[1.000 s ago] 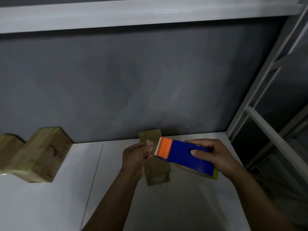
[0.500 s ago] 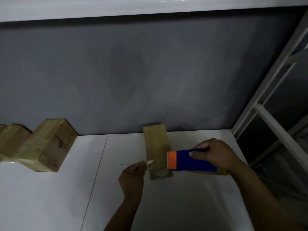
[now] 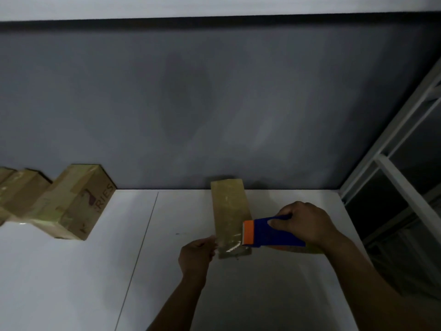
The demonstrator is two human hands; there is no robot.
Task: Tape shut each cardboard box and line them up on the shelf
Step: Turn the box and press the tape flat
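Clear tape point(image 3: 229, 245), drawn out in mid-air a second ago, is now stretching over the near end of the narrow cardboard box point(image 3: 229, 206) on the shelf point(image 3: 71, 283), left hand point(image 3: 195, 255) pinching its free end, right hand point(image 3: 307, 223) gripping the blue dispenser point(image 3: 274, 232), so sealing is beginning.

On the white shelf point(image 3: 71, 271), the right hand point(image 3: 307, 223) grips a blue-and-orange tape dispenser point(image 3: 269, 232) over the near end of a narrow cardboard box point(image 3: 230, 206), where the left hand point(image 3: 195, 255) pinches the tape end point(image 3: 226, 243), while taped boxes point(image 3: 71, 201) stand far left.
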